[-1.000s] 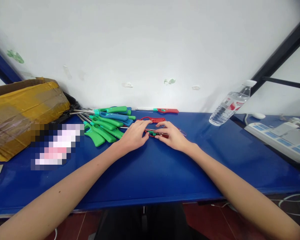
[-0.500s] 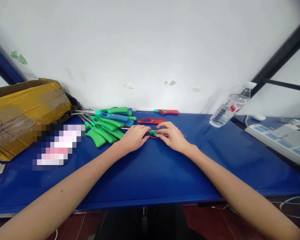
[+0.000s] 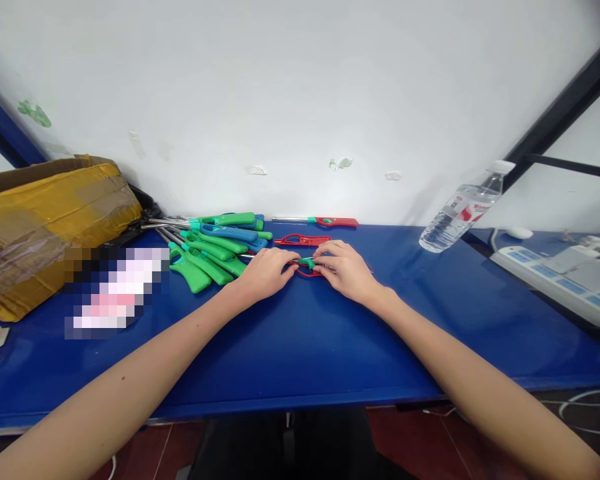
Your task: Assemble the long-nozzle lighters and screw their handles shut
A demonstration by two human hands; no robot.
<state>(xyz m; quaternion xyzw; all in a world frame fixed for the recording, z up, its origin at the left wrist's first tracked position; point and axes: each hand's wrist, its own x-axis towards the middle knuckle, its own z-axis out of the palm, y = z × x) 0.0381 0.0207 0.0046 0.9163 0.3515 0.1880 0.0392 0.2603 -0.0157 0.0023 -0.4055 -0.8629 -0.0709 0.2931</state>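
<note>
Between my hands lies a red gas lighter (image 3: 307, 272) with its inside exposed and a green trigger piece (image 3: 307, 263) in it. My left hand (image 3: 269, 273) is closed on the lighter's nozzle end, fingertips pressed down. My right hand (image 3: 347, 272) pinches at the green piece and the handle side; its fingers hide most of the handle. Just behind them lies a red half shell (image 3: 305, 240), hollow side showing. Further back, a whole red lighter (image 3: 336, 222) with a metal nozzle rests near the wall.
Left of my hands is a pile of green and blue lighters (image 3: 210, 250). A taped cardboard box (image 3: 55, 233) stands at the far left. To the right are a tilted water bottle (image 3: 460, 210) and a white power strip (image 3: 560, 277). The blue table (image 3: 300, 360) ends before me.
My right fingers have shifted slightly at the green trigger piece, which shows a little more to the right. My left hand stays on the lighter's nozzle end.
</note>
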